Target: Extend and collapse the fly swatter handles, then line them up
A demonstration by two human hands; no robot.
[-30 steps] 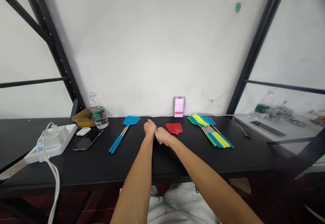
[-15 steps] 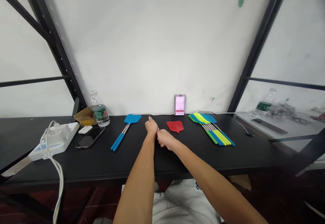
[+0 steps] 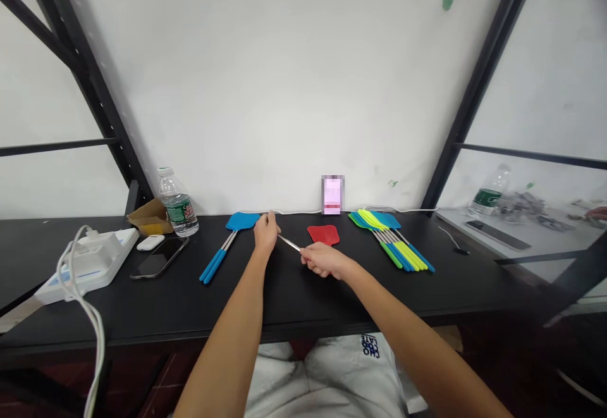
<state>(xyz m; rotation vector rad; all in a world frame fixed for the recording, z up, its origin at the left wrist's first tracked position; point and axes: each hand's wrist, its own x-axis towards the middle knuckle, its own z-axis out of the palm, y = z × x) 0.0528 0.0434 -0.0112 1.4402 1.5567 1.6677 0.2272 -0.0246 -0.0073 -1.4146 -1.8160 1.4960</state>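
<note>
A thin silver metal rod (image 3: 290, 243) spans the space between my two hands above the black table. My left hand (image 3: 267, 233) is closed around its far-left end, and my right hand (image 3: 323, 258) grips the other end, so both ends are hidden in the fists. Just behind my right hand lies a red fly swatter head (image 3: 324, 234) with no shaft visible. To the left of my left hand, two blue fly swatters (image 3: 227, 246) lie close together. A fanned row of green, blue and yellow fly swatters (image 3: 397, 247) rests on the right.
At the left are a water bottle (image 3: 178, 206), a cardboard box (image 3: 152, 217), a white earphone case (image 3: 150, 243), a dark phone (image 3: 160, 258) and a white power strip (image 3: 95, 263) with cables. A lit phone (image 3: 332, 195) leans on the wall. Black posts flank the table (image 3: 208, 307).
My hands, together before, have moved apart, left hand leftward and right hand rightward. The metal rod now shows between them. The view has shifted slightly.
</note>
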